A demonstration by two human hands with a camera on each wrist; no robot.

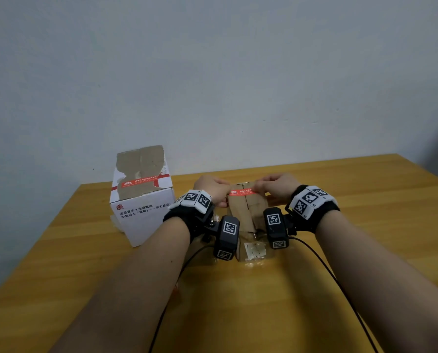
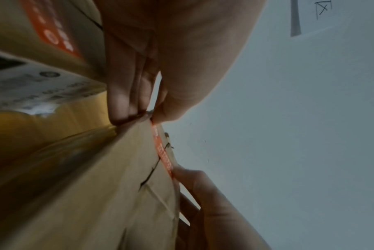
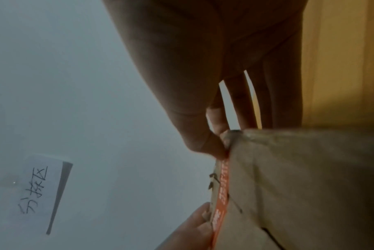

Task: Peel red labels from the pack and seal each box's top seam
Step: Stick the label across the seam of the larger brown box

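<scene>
- A red label [image 1: 242, 191] lies across the top seam of the brown box [image 1: 246, 212], near the far edge of its top.
- The left hand [image 1: 211, 187] pinches the label's left end at the box's corner.
- The right hand [image 1: 276, 186] pinches its right end.
- The box stands mid-table [image 1: 340, 263].
- To its left, apart, stands a white box [image 1: 142, 200] with a red label [image 1: 139, 183] across its own top.

Soft even indoor light in the head view, faint shadows, wide-angle bending at the edges, both wrist views dim, grainy, blurred close up
</scene>
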